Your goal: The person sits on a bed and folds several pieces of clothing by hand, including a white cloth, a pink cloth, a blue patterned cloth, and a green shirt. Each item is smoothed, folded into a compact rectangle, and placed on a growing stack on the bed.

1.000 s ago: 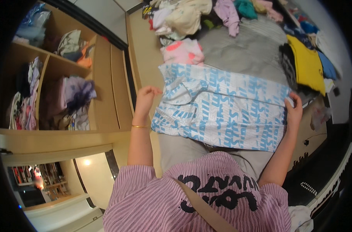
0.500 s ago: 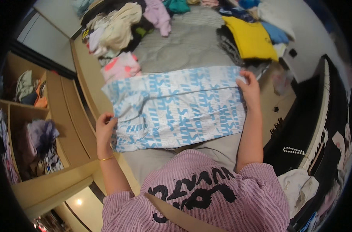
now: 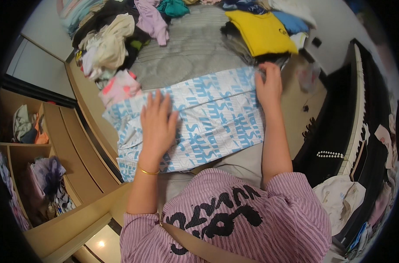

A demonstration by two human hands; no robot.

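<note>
A white cloth piece with a blue lettering print [image 3: 208, 118] lies lengthwise in front of me, partly across my lap, with a long fold line along it. Its left end is creased and uneven; I cannot tell what kind of garment it is. My left hand [image 3: 158, 125] rests on the left part of it, palm down with fingers spread, slightly blurred. At the far right corner my right hand [image 3: 268, 83] grips the edge between thumb and curled fingers. A pink-and-white garment [image 3: 120, 87] lies just beyond the cloth's left end.
Ahead is a grey quilted bed [image 3: 182, 48]. Heaped clothes [image 3: 114, 41] lie at its left, and a yellow folded garment [image 3: 263, 35] tops a stack at its right. Open wooden shelves [image 3: 26, 147] stand left. On the right is a keyboard instrument [image 3: 353, 144] with a beaded string [image 3: 330, 154].
My left hand has left the cloth's left edge and moved right, onto its surface, with fingers spread. The right hand stays at the far right corner. The whole view has shifted slightly.
</note>
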